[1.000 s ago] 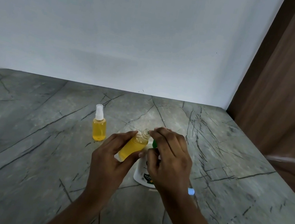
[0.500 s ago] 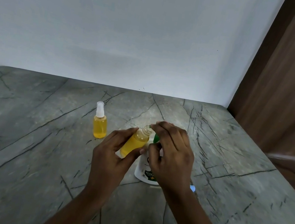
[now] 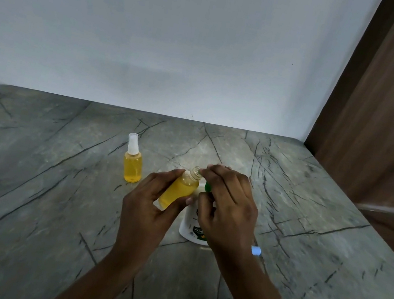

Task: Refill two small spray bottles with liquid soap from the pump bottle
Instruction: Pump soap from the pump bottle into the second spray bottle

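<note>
Barely anything had shifted from half a second earlier: my left hand (image 3: 152,207) still had the open spray bottle (image 3: 178,190) tilted toward the pump bottle (image 3: 191,229), and my right hand (image 3: 226,206) had only nudged a bit around the green pump head (image 3: 208,187). Left hand was wrapped round the bottle's body, thumb on one side, fingers on the other, mouth pointing up and right with no cap on. It looked close to full of yellow soap.

Right hand was curled over the pump with fingers bent; whether it was properly pressing or just resting I couldn't tell, since the hand hid most of the pump.

The other spray bottle (image 3: 132,164) stood capped on the surface (image 3: 28,186), off to the left, well apart from my hands.

My take on handling: that little bottle seemed light, hard plastic, and probably slick if any soap dribbled down the neck. Gripping the middle of the body felt right, not the threaded neck. Tilted and uncapped, it could've spilled easily. The pump bottle looked heavier and steady enough to push on.
</note>
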`<state>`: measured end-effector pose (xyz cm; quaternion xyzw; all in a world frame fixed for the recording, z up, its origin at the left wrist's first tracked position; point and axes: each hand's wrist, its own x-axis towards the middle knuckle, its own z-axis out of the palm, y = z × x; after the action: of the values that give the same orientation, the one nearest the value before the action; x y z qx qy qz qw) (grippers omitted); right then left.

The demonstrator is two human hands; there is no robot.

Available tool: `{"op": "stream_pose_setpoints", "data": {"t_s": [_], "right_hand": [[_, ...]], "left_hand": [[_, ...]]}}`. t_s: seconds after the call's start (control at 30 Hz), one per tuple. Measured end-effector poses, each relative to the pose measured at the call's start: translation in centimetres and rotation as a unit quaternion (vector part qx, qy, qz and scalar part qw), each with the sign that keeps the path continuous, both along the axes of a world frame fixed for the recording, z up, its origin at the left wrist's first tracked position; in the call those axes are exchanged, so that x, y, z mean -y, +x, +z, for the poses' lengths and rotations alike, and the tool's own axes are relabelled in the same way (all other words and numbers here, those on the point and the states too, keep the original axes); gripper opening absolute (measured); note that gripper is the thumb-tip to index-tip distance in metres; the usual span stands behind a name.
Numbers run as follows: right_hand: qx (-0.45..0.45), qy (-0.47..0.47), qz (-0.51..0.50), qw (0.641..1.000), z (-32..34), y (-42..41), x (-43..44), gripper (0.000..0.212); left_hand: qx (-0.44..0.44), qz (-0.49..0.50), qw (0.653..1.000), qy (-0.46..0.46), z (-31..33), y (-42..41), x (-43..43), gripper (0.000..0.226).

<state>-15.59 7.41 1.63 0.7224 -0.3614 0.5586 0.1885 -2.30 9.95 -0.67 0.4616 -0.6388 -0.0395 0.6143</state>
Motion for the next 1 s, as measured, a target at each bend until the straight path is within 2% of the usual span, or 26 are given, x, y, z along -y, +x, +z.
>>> {"op": "stream_pose_setpoints", "data": {"t_s": [0.6,1.0], "right_hand": [[-0.007,0.032,-0.014,0.999,0.7,-0.11,-0.02,0.028],[0.01,0.005,-0.005,1.0,-0.12,0.1,0.04,0.026]], "left_hand": [[-0.024,-0.012,1.0,0.007,0.22,-0.15,-0.16,0.042],[-0.015,-0.004,1.0,0.009,0.04,0.0,-0.02,0.042]]}}
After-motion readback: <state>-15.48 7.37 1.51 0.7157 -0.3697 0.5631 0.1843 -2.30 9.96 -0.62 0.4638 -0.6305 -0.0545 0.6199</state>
